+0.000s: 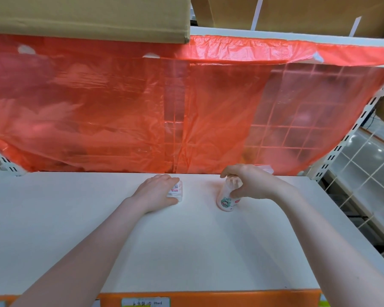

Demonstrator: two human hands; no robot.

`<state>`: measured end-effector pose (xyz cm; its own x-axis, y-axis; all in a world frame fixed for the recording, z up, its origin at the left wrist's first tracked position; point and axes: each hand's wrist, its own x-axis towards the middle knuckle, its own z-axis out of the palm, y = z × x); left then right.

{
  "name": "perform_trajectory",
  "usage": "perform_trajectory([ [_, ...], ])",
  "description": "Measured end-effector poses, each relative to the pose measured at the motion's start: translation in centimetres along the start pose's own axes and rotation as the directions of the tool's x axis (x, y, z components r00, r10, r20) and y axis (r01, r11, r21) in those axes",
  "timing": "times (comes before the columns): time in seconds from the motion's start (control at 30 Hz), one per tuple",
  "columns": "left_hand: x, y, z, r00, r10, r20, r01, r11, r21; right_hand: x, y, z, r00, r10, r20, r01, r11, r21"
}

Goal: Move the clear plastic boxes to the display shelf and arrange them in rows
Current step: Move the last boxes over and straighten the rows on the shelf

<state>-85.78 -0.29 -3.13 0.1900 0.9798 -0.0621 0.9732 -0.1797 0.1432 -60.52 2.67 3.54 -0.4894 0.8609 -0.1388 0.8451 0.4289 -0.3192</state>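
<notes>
Two small clear plastic boxes are on the white display shelf [186, 251], near its back. My left hand [156, 191] lies over one box [176, 191], which rests flat with a barcode label facing up; my fingers curl round its top and left side. My right hand [251, 185] grips the other box [227, 196] from above, fingers and thumb round its upper part. That box stands tilted on the shelf and shows a green cartoon sticker near its bottom.
An orange plastic sheet [142, 107] hangs across the back of the shelf over a wire grid. Cardboard boxes [87, 16] sit on the shelf above. A perforated white upright [341, 147] stands at the right. An orange price strip [208, 299] runs along the front edge.
</notes>
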Motion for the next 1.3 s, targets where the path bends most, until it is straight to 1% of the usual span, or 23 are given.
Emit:
perform_trajectory([
  [0.2,-1.2,0.7,0.0,0.998,-0.058,-0.023,0.057,0.998,-0.008,-1.0,0.4,-0.1,1.000,-0.019,-0.022,0.018,0.997,-0.074],
  [0.37,-3.8,1.1,-0.6,0.991,-0.119,-0.062,0.117,0.993,-0.030,-2.1,0.7,-0.3,0.999,-0.040,0.004,0.040,0.997,-0.068],
  [0.53,-7.8,0.8,-1.6,0.972,-0.197,-0.130,0.197,0.980,-0.016,-2.3,-0.6,-0.2,0.986,-0.165,0.000,0.164,0.979,-0.124],
  [0.67,-11.5,-0.1,-2.0,0.948,-0.271,-0.166,0.275,0.962,0.000,-2.4,-3.2,0.4,0.964,-0.266,0.004,0.263,0.951,-0.161],
  [0.83,-17.0,-2.0,-2.9,0.928,-0.318,-0.195,0.326,0.946,0.005,-3.0,-8.3,1.7,0.930,-0.366,0.022,0.365,0.920,-0.143],
  [1.0,-22.9,-5.4,-3.5,0.914,-0.345,-0.212,0.353,0.936,-0.003,-4.1,-15.1,3.0,0.896,-0.444,0.022,0.440,0.877,-0.194],
  [1.17,-30.4,-10.6,-4.0,0.899,-0.365,-0.240,0.373,0.928,-0.013,-4.7,-24.2,5.6,0.862,-0.507,0.021,0.500,0.842,-0.205],
  [1.3,-36.8,-15.7,-4.6,0.887,-0.393,-0.242,0.401,0.916,-0.017,-4.7,-32.1,8.9,0.857,-0.516,0.014,0.510,0.842,-0.175],
])
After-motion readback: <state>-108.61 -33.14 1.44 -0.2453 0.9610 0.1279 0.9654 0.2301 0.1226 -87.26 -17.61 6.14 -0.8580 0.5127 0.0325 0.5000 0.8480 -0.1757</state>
